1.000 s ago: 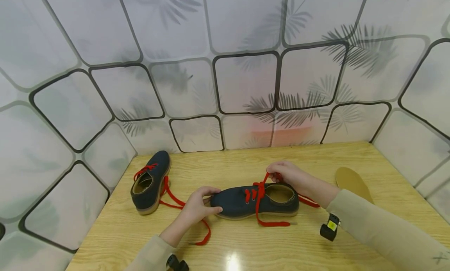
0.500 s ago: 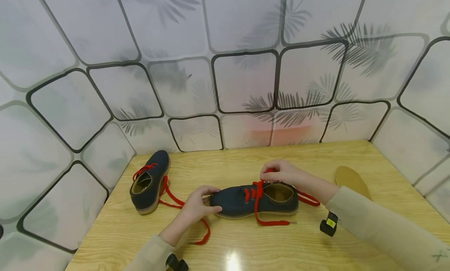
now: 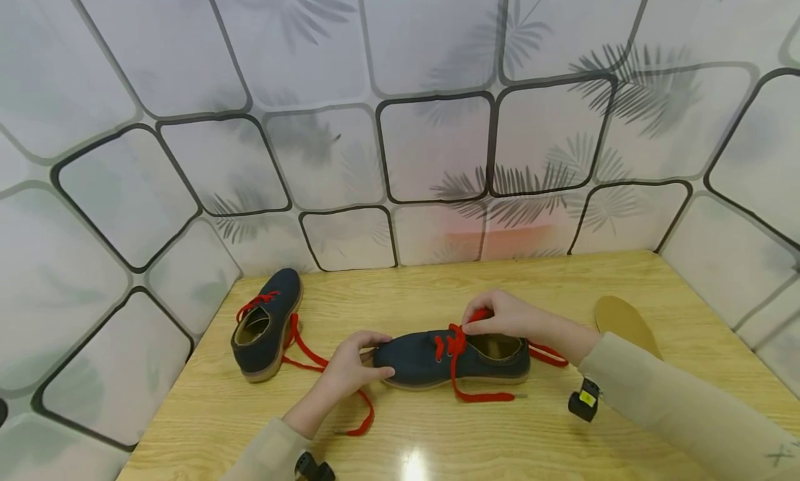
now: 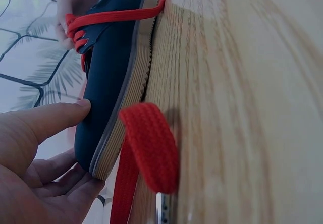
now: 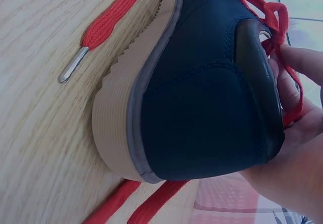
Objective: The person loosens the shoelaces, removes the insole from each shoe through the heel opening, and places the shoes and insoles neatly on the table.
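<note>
Nearest to me, two tan sleeves [image 3: 675,398] are showing, and each wrist is wearing a little black camera [image 3: 583,403]. A loose shoelace [image 3: 364,424] is curling on the wooden table [image 3: 500,439] and passing behind the left wrist. I am seeing the left hand [image 3: 346,366] gripping the front of a dark blue shoe [image 3: 409,359], with the thumb touching the near side and the fingers going around the toe. That shoe is sitting on its sole in the middle of the table, its toe pointing left. I am watching the right hand [image 3: 500,316] over the shoe's opening, where the thumb and finger are pinching the red lace [image 3: 484,398] at the knot. One end of it is hanging over the near side and lying on the wood. Farther back, another blue shoe [image 3: 284,290] is standing on the left, and a flat tan insole [image 3: 625,321] is lying on the right. Behind them, a pale wall [image 3: 437,148] is showing gray leaves and dark lines.
</note>
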A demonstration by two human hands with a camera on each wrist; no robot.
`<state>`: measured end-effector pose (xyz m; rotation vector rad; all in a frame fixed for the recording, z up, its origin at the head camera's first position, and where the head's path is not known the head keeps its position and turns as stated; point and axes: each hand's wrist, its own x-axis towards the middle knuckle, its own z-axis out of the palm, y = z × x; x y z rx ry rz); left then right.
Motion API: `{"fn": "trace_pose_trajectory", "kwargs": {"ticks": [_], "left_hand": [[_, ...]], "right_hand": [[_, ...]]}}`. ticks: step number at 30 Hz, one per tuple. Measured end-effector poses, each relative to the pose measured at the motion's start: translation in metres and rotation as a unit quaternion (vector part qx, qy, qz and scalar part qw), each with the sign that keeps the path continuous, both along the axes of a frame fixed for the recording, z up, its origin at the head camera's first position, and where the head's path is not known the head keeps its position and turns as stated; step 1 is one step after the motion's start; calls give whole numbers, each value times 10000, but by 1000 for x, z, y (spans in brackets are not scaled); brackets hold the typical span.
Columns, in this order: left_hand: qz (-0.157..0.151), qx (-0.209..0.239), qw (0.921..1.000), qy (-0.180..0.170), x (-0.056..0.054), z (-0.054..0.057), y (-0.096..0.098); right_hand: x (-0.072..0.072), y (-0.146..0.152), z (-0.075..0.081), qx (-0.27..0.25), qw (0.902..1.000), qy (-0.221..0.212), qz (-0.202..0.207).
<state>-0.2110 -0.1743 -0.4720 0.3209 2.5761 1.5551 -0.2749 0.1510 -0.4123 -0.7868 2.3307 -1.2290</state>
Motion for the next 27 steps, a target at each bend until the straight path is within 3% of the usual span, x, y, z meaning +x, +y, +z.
{"fn": "trace_pose_trajectory", "kwargs": {"ticks": [10, 27], "left_hand": [[-5, -40, 10000, 44, 0, -2, 0], [-39, -33, 10000, 66, 0, -1, 0]], "right_hand": [[-1, -2, -2, -132, 9963, -620, -588], [-4, 1, -6, -711, 9854, -1169, -1010]]}}
